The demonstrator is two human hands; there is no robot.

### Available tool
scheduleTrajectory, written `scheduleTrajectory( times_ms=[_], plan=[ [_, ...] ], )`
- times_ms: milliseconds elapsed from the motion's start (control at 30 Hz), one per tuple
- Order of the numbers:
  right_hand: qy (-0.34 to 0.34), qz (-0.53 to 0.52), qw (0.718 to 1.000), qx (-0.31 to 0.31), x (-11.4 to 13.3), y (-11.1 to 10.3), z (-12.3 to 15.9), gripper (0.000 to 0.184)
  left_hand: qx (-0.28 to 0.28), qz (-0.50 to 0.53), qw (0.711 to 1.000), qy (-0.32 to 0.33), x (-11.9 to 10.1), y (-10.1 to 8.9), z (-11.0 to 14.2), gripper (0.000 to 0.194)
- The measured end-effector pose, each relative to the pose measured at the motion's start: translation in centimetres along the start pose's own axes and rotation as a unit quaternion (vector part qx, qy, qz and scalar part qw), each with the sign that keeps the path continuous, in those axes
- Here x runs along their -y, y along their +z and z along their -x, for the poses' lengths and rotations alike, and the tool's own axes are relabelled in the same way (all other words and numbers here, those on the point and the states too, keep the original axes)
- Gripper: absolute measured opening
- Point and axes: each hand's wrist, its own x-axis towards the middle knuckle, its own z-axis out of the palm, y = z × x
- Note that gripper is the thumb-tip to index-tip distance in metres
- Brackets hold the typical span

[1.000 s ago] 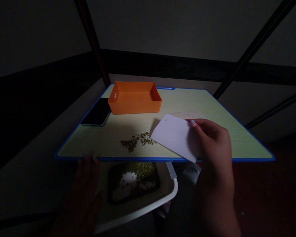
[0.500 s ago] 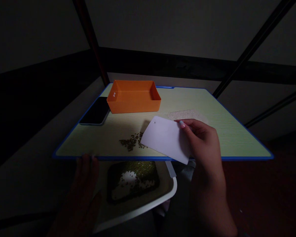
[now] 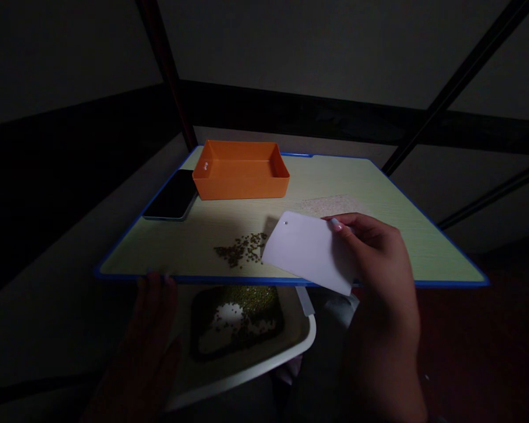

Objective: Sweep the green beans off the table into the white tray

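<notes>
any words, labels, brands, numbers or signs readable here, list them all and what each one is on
None can be read.
Orange rectangular open-topped box: a small white mark on the inside of its left wall, too small and blurred to tell whether it is lettering.
Thin flat white card: no text on the visible face.
Flat rectangular phone with a black screen: dark, no text shows.

The right grip (image 3: 381, 258) pinches, thumb uppermost, while the left grip (image 3: 146, 332) extends its fingers forward
</notes>
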Motion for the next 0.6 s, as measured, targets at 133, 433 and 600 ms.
scheduleTrajectory(
  times_ms=[133, 433, 600],
  plan=[
    [-0.005, -0.003, 1.000, 0.008, 0.1, 0.4, 0.0, 0.014, 0.000, 0.000, 1.000, -0.006, 0.0, 0.0, 0.1, 0.067],
    [-0.014, 0.003, 1.000, -0.007, -0.3, 1.1, -0.3, 0.015, 0.009, 0.001, 1.000, -0.010, 0.3, 0.1, 0.1, 0.069],
    [-0.015, -0.006, 0.999, -0.045, 0.0, 1.0, -0.2, 0.013, 0.019, -0.007, 1.000, 0.007, 1.0, 0.2, 0.1, 0.074]
  ],
)
